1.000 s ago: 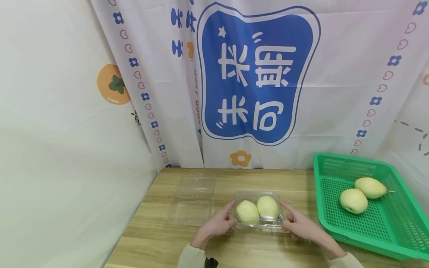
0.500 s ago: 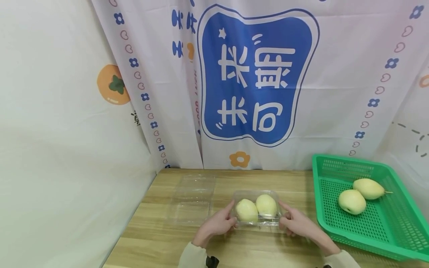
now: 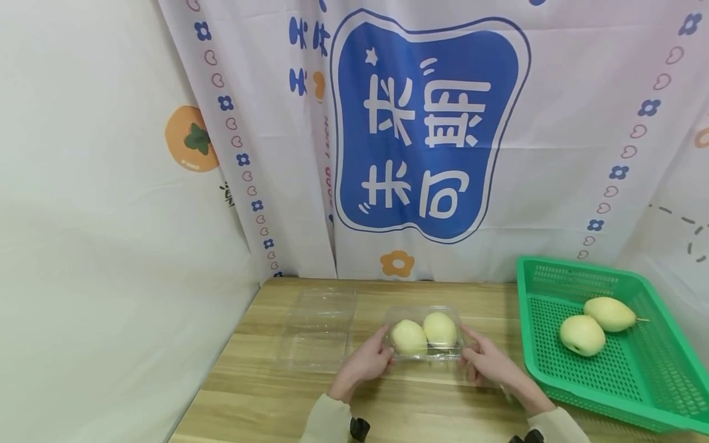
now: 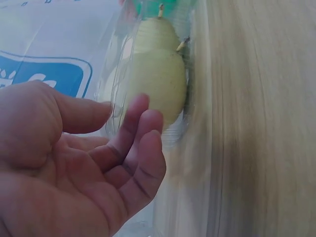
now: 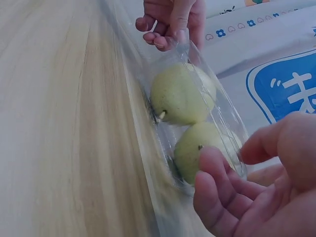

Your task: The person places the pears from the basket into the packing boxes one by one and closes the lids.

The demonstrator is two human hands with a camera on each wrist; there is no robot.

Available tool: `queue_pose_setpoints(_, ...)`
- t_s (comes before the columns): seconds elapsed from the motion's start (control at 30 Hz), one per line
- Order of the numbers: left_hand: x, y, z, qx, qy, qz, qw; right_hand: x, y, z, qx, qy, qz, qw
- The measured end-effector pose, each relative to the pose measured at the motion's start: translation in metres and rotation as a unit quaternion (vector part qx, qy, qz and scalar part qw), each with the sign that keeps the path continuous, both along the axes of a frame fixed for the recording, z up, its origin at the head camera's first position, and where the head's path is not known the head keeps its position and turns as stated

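Pears (image 3: 424,334) sat side by side, two of them, inside a clear plastic box (image 3: 424,314) on the wooden table (image 3: 260,394), right in front of me. My left hand (image 3: 365,364) was at the box's left end and my right hand (image 3: 487,364) at its right end, so the box lay between my palms. In the head view my fingers reached forward along each end of the box, with the thumbs up by the top edge. From the left wrist view my left hand (image 4: 84,168) looked loose, its fingers (image 4: 148,128) gently bent and close against the plastic, with the nearer pear (image 4: 158,84) just behind the wall; I could not tell whether they pressed it or only grazed it. From the right wrist view my right hand (image 5: 256,182) was likewise relaxed, fingertips (image 5: 212,163) at the box's (image 5: 222,113) near end and the thumb lifted above it, not clamped round anything. Across the box in that same view, my left hand (image 5: 170,19) pinched the far rim lightly.

Another clear plastic box (image 3: 320,329), lying open, rested on the table to the left, near my left hand but apart from it. A green basket (image 3: 648,381) stood at the right edge of the table, well apart from my hands, with two more pears (image 3: 595,325) touching each other inside it. A printed curtain (image 3: 432,123) hung behind the table.
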State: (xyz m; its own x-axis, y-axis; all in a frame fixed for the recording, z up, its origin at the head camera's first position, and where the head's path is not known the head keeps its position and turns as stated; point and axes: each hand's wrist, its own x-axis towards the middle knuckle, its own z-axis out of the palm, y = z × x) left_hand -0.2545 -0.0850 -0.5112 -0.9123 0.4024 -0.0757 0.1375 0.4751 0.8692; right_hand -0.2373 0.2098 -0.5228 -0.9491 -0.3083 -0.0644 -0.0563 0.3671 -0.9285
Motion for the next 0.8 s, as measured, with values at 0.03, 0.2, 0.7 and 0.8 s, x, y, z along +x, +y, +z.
queue_pose_setpoints(0.03, -0.001, 0.002, 0.000, -0.002, -0.003, 0.003, 1.0000, 0.000, 0.000, -0.001, -0.006, -0.001, -0.007, 1.000)
queue_pose_setpoints(0.2, -0.007, 0.009, -0.003, 0.006, 0.001, 0.013, 0.9999, -0.003, -0.001, -0.005, -0.021, -0.004, -0.048, 0.999)
queue_pose_setpoints(0.7, -0.035, 0.019, -0.006, 0.019, -0.009, 0.090, 0.9957, -0.033, -0.010, -0.011, -0.079, -0.041, -0.099, 0.991)
queue_pose_setpoints(0.8, -0.040, 0.023, -0.006, 0.011, -0.009, 0.101, 0.9948, -0.038, -0.009, -0.012, -0.088, -0.049, -0.104, 0.990)
